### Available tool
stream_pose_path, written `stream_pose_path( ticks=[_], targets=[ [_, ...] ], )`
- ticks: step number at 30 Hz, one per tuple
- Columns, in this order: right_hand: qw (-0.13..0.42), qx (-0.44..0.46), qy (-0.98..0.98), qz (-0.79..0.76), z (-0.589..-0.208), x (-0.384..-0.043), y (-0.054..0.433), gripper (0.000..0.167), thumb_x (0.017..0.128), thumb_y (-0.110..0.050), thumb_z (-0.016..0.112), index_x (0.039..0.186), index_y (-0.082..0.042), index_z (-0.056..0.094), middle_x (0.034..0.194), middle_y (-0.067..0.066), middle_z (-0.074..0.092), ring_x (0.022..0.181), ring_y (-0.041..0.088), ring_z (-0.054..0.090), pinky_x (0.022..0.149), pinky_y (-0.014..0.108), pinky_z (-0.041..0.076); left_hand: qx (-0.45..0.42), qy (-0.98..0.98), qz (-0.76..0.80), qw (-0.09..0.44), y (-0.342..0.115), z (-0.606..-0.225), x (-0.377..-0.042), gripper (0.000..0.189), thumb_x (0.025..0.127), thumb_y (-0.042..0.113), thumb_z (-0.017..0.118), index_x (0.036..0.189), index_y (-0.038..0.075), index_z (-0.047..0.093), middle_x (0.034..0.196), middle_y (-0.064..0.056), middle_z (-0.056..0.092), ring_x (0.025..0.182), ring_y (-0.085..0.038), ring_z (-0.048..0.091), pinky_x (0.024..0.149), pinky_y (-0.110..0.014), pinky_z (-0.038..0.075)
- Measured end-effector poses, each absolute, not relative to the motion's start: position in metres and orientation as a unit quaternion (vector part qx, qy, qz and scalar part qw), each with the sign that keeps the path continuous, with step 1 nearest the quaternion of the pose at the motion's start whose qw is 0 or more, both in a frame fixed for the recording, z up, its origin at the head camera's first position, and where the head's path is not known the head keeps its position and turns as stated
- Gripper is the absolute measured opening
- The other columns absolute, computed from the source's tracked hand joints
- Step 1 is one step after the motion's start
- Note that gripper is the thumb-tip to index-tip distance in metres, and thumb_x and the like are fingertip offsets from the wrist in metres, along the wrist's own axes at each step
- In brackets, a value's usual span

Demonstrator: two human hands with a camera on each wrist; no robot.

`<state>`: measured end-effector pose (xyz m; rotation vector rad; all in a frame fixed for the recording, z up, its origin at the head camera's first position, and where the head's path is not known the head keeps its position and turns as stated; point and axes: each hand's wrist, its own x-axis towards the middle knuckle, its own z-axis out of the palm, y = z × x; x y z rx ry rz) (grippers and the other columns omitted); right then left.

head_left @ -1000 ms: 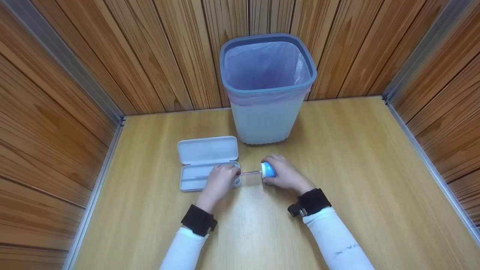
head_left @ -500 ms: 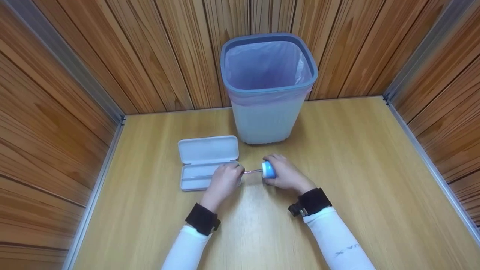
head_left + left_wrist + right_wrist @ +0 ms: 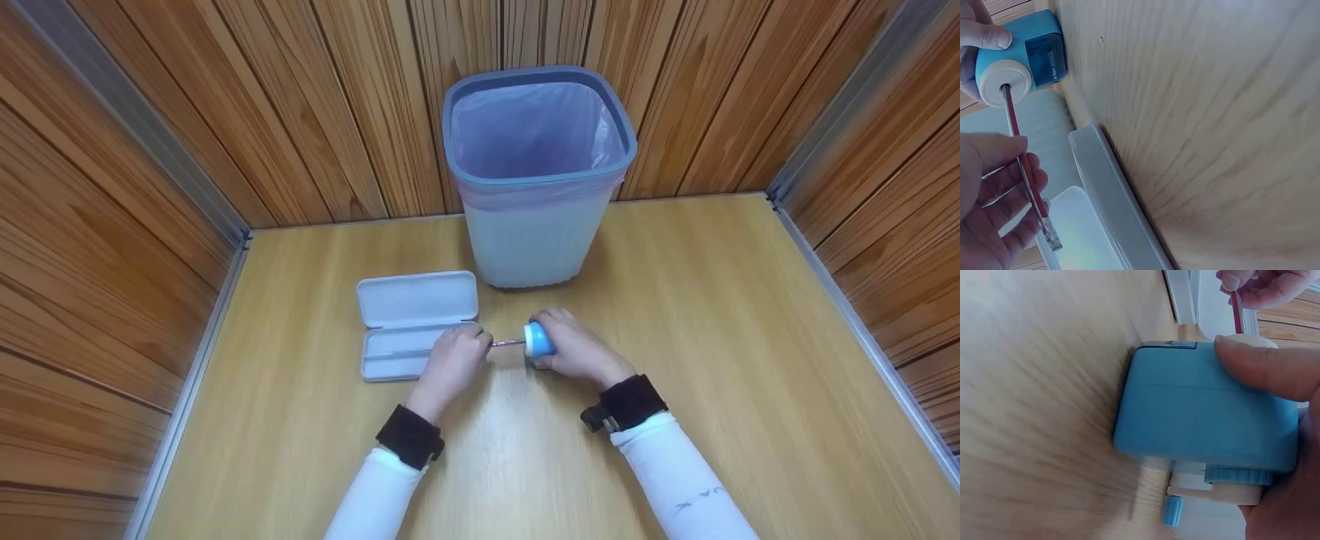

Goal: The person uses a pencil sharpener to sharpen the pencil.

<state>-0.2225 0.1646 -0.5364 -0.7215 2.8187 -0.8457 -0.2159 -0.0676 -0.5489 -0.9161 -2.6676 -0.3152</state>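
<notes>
- Sharpener point(image 3: 1202, 410): blue, rounded body; cream round face point(image 3: 996, 84); dark window point(image 3: 1047, 59) with small lettering; cream crank arm point(image 3: 1213, 495) ending in a blue knob point(image 3: 1172, 511). Located on the table point(image 3: 712, 300), right of the grey case point(image 3: 416, 300) and in front of the bin point(image 3: 536, 244).
- Pencil point(image 3: 1027, 171): slender, red with a darker side; pale, mottled rear end. Front end seated in the face's central hole.
- Left hand point(image 3: 457, 352): thumb and fingers pinch the pencil, with no gap to spare.
- Right hand point(image 3: 574, 349): thumb and fingers curl around the sharpener body.
</notes>
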Motion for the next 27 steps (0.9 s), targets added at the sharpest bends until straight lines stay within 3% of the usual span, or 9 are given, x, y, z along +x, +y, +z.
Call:
stream_pose_path(
  ticks=[5,14,23,27],
  targets=[
    [0.067,-0.224,0.933,-0.274,-0.5352,-0.2221,0.1661,0.065,0.078,-0.015,0.083,0.134,-0.002,0.053,0.130,0.015,0.054,0.119,0.032,0.050,0.101,0.051,0.042,-0.343,-0.919,-0.102,0.163,-0.0665,-0.5514,-0.2187,0.009,0.082,0.008,0.077,0.091,0.007,0.076,0.080,-0.005,0.063,0.070,-0.020,0.060,0.061,-0.030,0.050],
    [0.087,-0.216,0.934,-0.271,-0.5360,-0.2235,0.1674,0.066,0.080,-0.018,0.082,0.137,-0.004,0.052,0.133,0.016,0.054,0.122,0.033,0.050,0.103,0.051,0.041,-0.375,-0.908,-0.053,0.181,-0.0635,-0.5532,-0.2213,0.011,0.084,0.001,0.072,0.093,0.005,0.075,0.084,-0.006,0.065,0.073,-0.020,0.060,0.062,-0.029,0.051],
    [0.091,-0.217,0.932,-0.276,-0.5308,-0.2250,0.1682,0.064,0.078,-0.019,0.084,0.134,-0.006,0.056,0.126,0.012,0.060,0.115,0.030,0.055,0.099,0.051,0.044,-0.381,-0.905,-0.031,0.185,-0.0612,-0.5520,-0.2228,0.009,0.085,0.002,0.071,0.092,0.006,0.074,0.087,-0.006,0.065,0.075,-0.020,0.061,0.063,-0.030,0.052],
    [0.071,-0.229,0.930,-0.280,-0.5312,-0.2267,0.1694,0.060,0.074,-0.018,0.087,0.127,-0.007,0.061,0.116,0.008,0.065,0.105,0.026,0.059,0.093,0.047,0.048,-0.385,-0.900,-0.026,0.200,-0.0603,-0.5513,-0.2239,0.006,0.085,0.003,0.071,0.090,0.006,0.074,0.085,-0.005,0.065,0.075,-0.020,0.061,0.062,-0.030,0.052]
  ],
)
